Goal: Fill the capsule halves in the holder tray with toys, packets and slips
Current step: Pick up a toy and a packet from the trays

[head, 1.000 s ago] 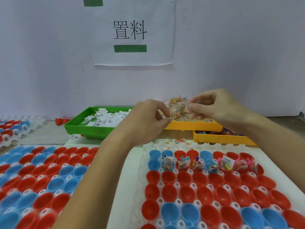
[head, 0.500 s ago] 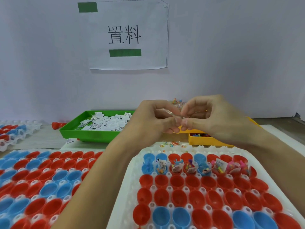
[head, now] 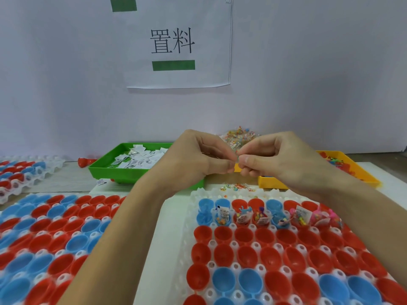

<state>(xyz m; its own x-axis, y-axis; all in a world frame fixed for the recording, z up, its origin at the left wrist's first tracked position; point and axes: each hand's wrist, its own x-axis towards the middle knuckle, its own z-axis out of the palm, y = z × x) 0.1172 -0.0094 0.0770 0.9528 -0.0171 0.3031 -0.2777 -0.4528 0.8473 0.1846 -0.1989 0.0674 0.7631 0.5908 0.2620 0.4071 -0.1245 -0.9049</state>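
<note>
While both hands (head: 236, 160) pinch one small packet (head: 237, 155), only the far row of capsule halves (head: 262, 215) is filled; nearer rows wait.

Both hands (head: 237, 160) meet above the gap between the green tray (head: 123, 172) and the yellow tray (head: 273, 183), blocking a straight reach to the packet heap (head: 240, 135) behind. Filled capsules (head: 264, 213) stand proud along the holder tray's (head: 176, 238) far row. The rows nearer the person lie open from above.
</note>
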